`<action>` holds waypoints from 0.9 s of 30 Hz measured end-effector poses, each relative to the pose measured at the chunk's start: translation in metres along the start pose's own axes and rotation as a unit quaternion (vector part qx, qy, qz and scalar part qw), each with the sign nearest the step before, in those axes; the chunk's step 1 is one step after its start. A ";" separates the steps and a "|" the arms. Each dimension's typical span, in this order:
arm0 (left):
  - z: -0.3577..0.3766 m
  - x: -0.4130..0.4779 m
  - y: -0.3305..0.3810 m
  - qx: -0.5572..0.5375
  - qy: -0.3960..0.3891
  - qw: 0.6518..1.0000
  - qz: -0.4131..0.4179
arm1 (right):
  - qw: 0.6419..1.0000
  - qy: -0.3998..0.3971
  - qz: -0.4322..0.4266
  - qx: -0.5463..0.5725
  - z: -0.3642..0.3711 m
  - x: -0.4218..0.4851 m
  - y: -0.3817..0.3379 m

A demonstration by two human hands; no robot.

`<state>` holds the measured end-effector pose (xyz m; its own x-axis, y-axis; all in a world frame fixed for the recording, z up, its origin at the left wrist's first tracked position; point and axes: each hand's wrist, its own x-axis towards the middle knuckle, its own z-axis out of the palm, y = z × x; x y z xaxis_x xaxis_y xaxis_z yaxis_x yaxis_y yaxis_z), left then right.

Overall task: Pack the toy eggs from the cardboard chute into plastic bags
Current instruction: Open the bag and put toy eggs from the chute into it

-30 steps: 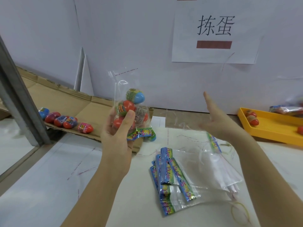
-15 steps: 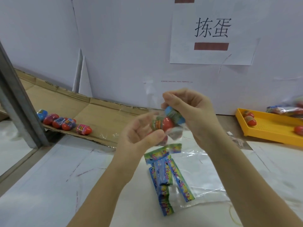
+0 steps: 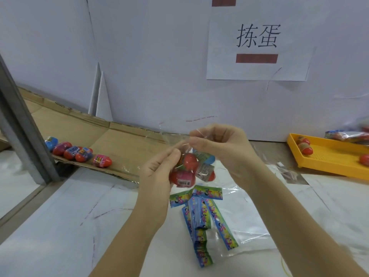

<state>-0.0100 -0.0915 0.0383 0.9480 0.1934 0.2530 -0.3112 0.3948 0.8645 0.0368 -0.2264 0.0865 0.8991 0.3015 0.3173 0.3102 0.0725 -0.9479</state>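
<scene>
Our right hand point(image 3: 221, 148) has lifted off the eggs point(image 3: 189, 159); with our left hand point(image 3: 157, 172), its fingers point(image 3: 199, 141) pinch the bag point(image 3: 196, 169) mouth closed for sealing.

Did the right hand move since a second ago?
Yes. The right hand went left, away from the yellow tray, and now pinches the bag.

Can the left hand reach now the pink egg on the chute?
Probably not at once: the left hand holds the bag. The way to the pink egg on the chute looks free.
</scene>
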 end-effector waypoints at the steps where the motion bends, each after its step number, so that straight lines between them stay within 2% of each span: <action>1: 0.000 0.000 0.001 0.003 0.011 1.000 0.006 | 1.000 -0.004 0.005 0.017 0.000 0.000 0.002; 5: -0.002 0.001 0.002 0.020 0.051 0.998 0.037 | 0.998 -0.050 0.030 0.025 0.001 -0.002 -0.001; 6: -0.003 0.001 0.002 0.031 0.056 0.997 0.046 | 0.999 -0.042 0.032 -0.005 0.002 -0.003 -0.001; 8: -0.003 0.000 0.002 0.053 0.063 0.994 0.067 | 0.993 0.035 -0.009 -0.114 0.005 -0.004 0.000; 10: -0.001 -0.001 0.001 0.076 0.052 0.992 0.087 | 0.949 0.137 -0.160 -0.235 0.010 -0.006 -0.001; 12: 0.000 -0.003 -0.002 0.098 0.031 0.989 0.103 | 0.856 0.170 -0.336 -0.355 0.011 -0.008 -0.004; 14: 0.001 -0.004 -0.005 0.128 0.016 0.984 0.121 | 0.759 0.168 -0.417 -0.470 0.011 -0.008 -0.004; 15: 0.001 -0.005 -0.006 0.147 0.009 0.980 0.132 | 0.736 0.171 -0.424 -0.500 0.012 -0.008 -0.003; 18: -0.001 -0.005 -0.010 0.219 -0.012 0.962 0.161 | 0.721 0.178 -0.423 -0.518 0.013 -0.009 -0.003; 21: -0.005 -0.004 -0.014 0.333 -0.005 0.923 0.193 | 0.708 0.197 -0.428 -0.527 0.012 -0.009 -0.003; 27: -0.004 -0.005 -0.018 0.421 -0.003 0.877 0.231 | 0.661 0.220 -0.456 -0.554 0.010 -0.006 0.000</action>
<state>-0.0096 -0.0959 0.0192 0.7349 0.1519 0.6609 -0.5048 -0.5282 0.6828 0.0285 -0.2190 0.0843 0.1098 0.2903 0.9506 0.6012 -0.7810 0.1691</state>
